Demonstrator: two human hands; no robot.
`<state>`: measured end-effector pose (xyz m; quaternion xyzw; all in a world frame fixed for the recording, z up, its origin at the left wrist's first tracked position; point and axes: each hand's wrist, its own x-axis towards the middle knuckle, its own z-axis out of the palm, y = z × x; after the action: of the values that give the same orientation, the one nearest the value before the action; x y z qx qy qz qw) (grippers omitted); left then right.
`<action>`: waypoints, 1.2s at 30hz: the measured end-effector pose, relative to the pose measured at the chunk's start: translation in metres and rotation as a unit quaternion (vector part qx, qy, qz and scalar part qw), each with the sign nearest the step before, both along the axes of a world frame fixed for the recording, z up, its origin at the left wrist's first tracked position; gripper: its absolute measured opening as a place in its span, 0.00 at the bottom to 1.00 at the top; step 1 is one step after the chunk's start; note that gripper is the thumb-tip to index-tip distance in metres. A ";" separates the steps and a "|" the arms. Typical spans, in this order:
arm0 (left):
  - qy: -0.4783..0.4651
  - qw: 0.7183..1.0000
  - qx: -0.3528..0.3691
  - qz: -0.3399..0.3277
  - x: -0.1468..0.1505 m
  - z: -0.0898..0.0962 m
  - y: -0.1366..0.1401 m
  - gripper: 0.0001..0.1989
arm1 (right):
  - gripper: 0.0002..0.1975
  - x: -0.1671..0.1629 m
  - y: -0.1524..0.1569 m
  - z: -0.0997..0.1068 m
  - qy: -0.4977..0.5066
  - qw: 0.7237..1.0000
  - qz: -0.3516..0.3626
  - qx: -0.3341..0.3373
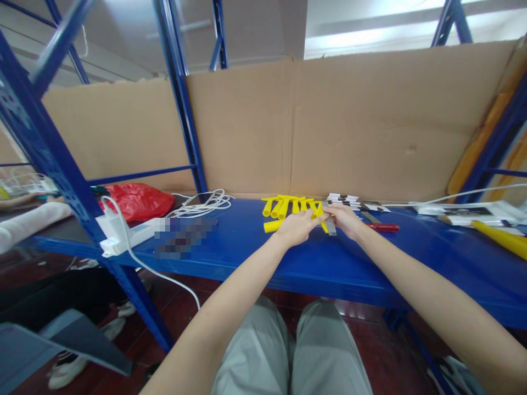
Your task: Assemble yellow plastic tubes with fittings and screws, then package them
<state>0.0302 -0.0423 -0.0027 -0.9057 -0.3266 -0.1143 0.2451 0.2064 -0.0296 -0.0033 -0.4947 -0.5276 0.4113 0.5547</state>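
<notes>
My left hand (295,227) is closed, its fingers meeting those of my right hand (346,220) above the shelf. A yellow plastic piece (324,225) shows at my left fingertips. My right fingers pinch a flat grey metal blade (331,226) that points down towards me; exactly how blade and yellow piece meet is hidden. Behind my hands lie several yellow plastic handles (282,208) with hollow round ends. One more yellow handle (272,226) lies crosswise left of my left hand. Next to my right wrist is a red-handled tool (383,227).
White packets with black marks (343,199) lie behind my right hand. A power strip (142,233), coiled white cable (206,204) and red plastic bag (138,201) are at left. Plastic packages (473,213) and a yellow roll (500,238) lie right. Cardboard (349,126) walls the back.
</notes>
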 end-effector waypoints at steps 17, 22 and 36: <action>-0.001 1.000 -0.006 0.012 0.000 0.001 -0.005 0.32 | 0.06 -0.013 0.001 -0.004 0.078 0.994 -0.077 -0.023; 0.000 1.000 -0.007 0.016 -0.001 0.002 -0.006 0.31 | 0.06 -0.014 0.001 -0.004 0.058 0.995 -0.080 -0.026; -0.018 0.999 -0.020 0.016 0.000 0.004 -0.008 0.32 | 0.12 -0.012 0.001 -0.004 -0.019 0.995 -0.094 0.016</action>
<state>0.0302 -0.0504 0.0014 -0.9028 -0.3479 -0.1200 0.2224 0.1942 -0.0282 -0.0070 -0.5408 -0.4963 0.3394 0.5883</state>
